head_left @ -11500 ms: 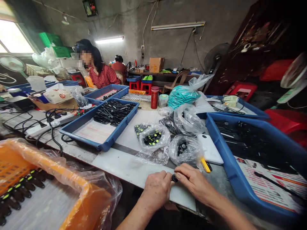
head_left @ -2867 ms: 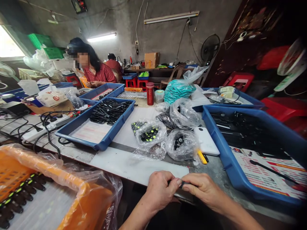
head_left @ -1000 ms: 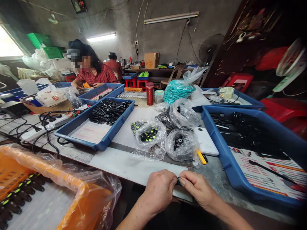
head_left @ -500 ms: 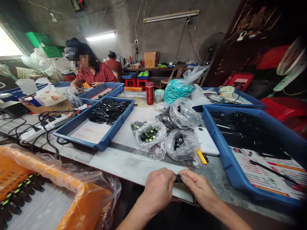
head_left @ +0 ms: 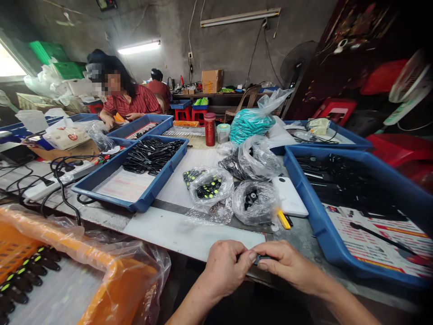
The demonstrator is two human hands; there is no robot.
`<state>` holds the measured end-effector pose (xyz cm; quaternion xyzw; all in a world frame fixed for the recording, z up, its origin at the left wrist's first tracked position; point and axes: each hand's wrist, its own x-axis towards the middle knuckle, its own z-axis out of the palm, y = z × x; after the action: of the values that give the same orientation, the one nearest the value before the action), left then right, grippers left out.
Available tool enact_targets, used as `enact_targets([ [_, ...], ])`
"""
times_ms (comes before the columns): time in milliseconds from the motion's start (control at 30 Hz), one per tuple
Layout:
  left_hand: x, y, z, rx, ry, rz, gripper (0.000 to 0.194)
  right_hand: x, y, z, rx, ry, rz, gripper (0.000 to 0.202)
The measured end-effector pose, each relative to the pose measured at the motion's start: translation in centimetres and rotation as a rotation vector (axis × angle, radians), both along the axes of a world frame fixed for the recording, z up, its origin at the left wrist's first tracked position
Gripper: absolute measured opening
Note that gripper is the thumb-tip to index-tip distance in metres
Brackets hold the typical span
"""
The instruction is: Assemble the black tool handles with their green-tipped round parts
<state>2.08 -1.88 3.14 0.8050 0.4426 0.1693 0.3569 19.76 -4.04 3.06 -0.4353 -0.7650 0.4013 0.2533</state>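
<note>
At the near edge of the table, my left hand [head_left: 225, 267] and my right hand [head_left: 287, 265] meet fingertip to fingertip. Between them they pinch a small black part [head_left: 260, 258], mostly hidden by the fingers. Just beyond the hands lies a white board [head_left: 182, 232]. Behind it sit clear bags: one with black and green parts [head_left: 210, 189], one with black pieces [head_left: 256, 201]. A white phone [head_left: 290, 197] and a yellow-handled tool [head_left: 281, 220] lie to the right of the bags.
A blue tray with black parts [head_left: 135, 174] stands left of centre, and a larger blue tray [head_left: 355, 212] is at right. An orange crate lined with plastic [head_left: 61, 280] holds black handles at lower left. A person in a red shirt [head_left: 128, 99] works across the table. Cables [head_left: 50, 176] run at left.
My right hand has turned so its fingers lie over the black part, and both hands have dropped slightly toward me. The view has shifted a little to the right.
</note>
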Motion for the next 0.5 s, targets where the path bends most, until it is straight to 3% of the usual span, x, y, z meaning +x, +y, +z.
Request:
enact_targets([
  [133,0.0,0.1,-0.1,0.021,0.01,0.033,0.033,-0.3,-0.1,-0.4,0.051,0.005,-0.046,0.03],
  [333,-0.1,0.4,-0.2,0.011,0.054,0.073,0.032,-1.4,-1.3,-1.8,0.131,-0.094,-0.232,0.025],
  [500,-0.3,0.5,-0.1,-0.041,0.025,-0.049,0.028,-0.5,-1.0,-1.3,0.088,-0.114,-0.101,0.039],
])
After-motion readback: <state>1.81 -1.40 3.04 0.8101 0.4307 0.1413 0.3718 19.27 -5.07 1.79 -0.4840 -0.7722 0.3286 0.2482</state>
